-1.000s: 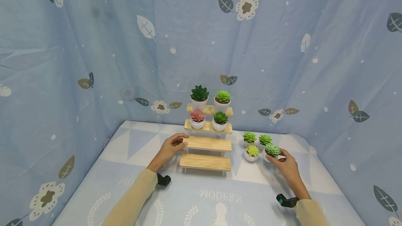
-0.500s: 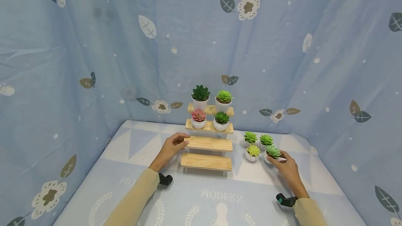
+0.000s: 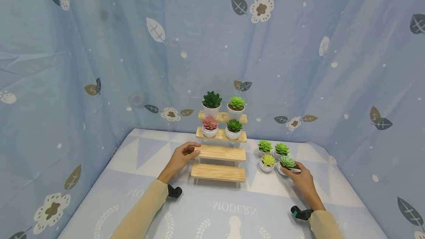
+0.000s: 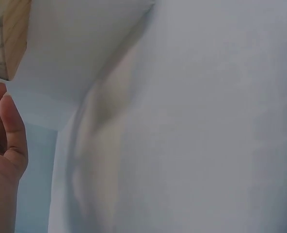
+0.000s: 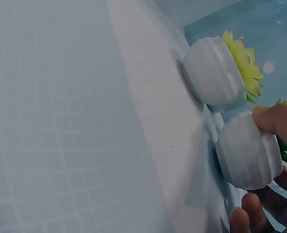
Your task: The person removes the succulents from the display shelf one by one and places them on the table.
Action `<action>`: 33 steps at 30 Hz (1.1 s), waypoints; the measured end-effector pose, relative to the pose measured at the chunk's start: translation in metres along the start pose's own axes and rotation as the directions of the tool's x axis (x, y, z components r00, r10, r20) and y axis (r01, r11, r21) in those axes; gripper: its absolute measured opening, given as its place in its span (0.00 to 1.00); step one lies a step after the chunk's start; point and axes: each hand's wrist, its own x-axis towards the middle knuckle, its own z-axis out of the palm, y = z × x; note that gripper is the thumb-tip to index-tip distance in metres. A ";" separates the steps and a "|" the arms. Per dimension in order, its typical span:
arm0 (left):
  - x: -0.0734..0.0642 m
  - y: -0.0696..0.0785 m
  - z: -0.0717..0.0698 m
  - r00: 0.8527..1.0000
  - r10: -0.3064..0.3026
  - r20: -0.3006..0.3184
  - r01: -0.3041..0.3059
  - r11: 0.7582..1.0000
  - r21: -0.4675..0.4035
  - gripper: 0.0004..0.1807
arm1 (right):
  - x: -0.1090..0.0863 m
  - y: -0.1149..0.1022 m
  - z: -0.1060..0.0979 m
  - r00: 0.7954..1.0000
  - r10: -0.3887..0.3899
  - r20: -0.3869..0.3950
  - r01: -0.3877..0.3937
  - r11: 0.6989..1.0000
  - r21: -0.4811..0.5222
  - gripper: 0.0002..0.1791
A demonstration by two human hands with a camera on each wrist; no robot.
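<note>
My right hand [image 3: 304, 180] grips a small white pot with a pale green succulent [image 3: 287, 162], thumb and fingers on opposite sides of the pot. In the right wrist view this white pot [image 5: 247, 153] is close over the cloth, tilted by the camera's angle. Beside it sits a pot with a yellow-green succulent [image 5: 247, 68]. My left hand [image 3: 178, 159] is at the left end of the third step of a wooden plant stand [image 3: 219, 152], thumb and index finger about that end. The left wrist view shows the fingertips right at a wooden step end [image 4: 10, 39].
The top step holds a dark green succulent [image 3: 211, 100] and a bright green succulent [image 3: 236, 103]. One step down are a pink succulent [image 3: 210, 124] and another green succulent [image 3: 234, 126]. Two more green succulents [image 3: 264, 146] stand behind the right hand. Patterned curtains [image 3: 212, 47] enclose the table.
The right hand and the pale green succulent have shifted slightly toward the table's front. The left hand stays at the stand, and the other pots keep their places.
</note>
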 end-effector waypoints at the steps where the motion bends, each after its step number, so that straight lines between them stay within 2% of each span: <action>1: 0.000 0.000 0.000 1.000 -0.005 0.000 0.005 1.000 -0.004 0.20 | 0.000 0.000 0.000 1.000 0.001 -0.002 -0.001 1.000 0.003 0.60; 13: -0.003 -0.003 0.002 0.999 -0.040 -0.011 0.040 0.999 -0.023 0.21 | -0.001 0.005 0.003 1.000 0.018 -0.004 -0.018 0.999 0.038 0.59; 19: -0.003 -0.003 0.002 0.999 -0.042 -0.014 0.041 0.999 -0.028 0.20 | 0.000 0.007 -0.004 0.999 0.001 0.054 -0.003 1.000 0.031 0.59; 23: -0.002 -0.002 0.002 0.999 -0.033 -0.001 0.033 0.999 -0.031 0.21 | -0.003 0.000 -0.019 0.997 -0.042 0.070 0.039 0.998 0.042 0.57; 28: -0.001 -0.003 0.000 0.999 -0.035 -0.003 0.035 0.999 -0.034 0.20 | -0.007 -0.016 -0.033 0.993 -0.109 0.043 0.106 0.993 0.054 0.53; 33: 0.001 -0.003 0.000 1.000 -0.025 -0.003 0.025 0.999 -0.027 0.21 | -0.010 -0.034 -0.039 0.988 -0.153 0.014 0.151 0.985 0.081 0.51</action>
